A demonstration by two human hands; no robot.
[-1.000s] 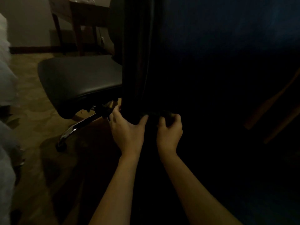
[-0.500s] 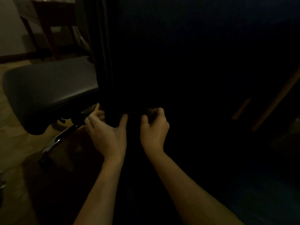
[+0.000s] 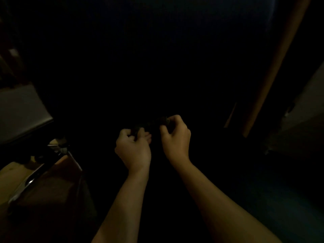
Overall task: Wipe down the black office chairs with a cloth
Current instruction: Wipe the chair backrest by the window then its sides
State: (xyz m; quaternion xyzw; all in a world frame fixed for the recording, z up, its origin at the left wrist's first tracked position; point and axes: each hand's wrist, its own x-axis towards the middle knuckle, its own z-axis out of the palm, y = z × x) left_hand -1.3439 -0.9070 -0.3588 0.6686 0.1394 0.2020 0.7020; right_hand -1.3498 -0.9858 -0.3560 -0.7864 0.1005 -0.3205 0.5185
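The black chair's backrest (image 3: 157, 58) fills most of the dim view, its back side facing me. Its seat (image 3: 21, 111) shows at the left edge. Low in front of the backrest, my left hand (image 3: 134, 149) and my right hand (image 3: 176, 137) are close together with fingers curled. Between them they pinch a dark bunched cloth (image 3: 151, 124), which is barely visible in the gloom. I cannot tell whether the cloth touches the backrest.
A chrome leg of the chair base (image 3: 26, 186) slants over the brown floor (image 3: 57, 181) at lower left. A wooden post (image 3: 273, 67) runs diagonally at right, with a pale surface (image 3: 308, 106) beyond it. Everything else is in deep shadow.
The view has swung right, so the seat slid to the left edge. Both hands left the backrest's left lower edge and now hold the dark cloth together at its middle.
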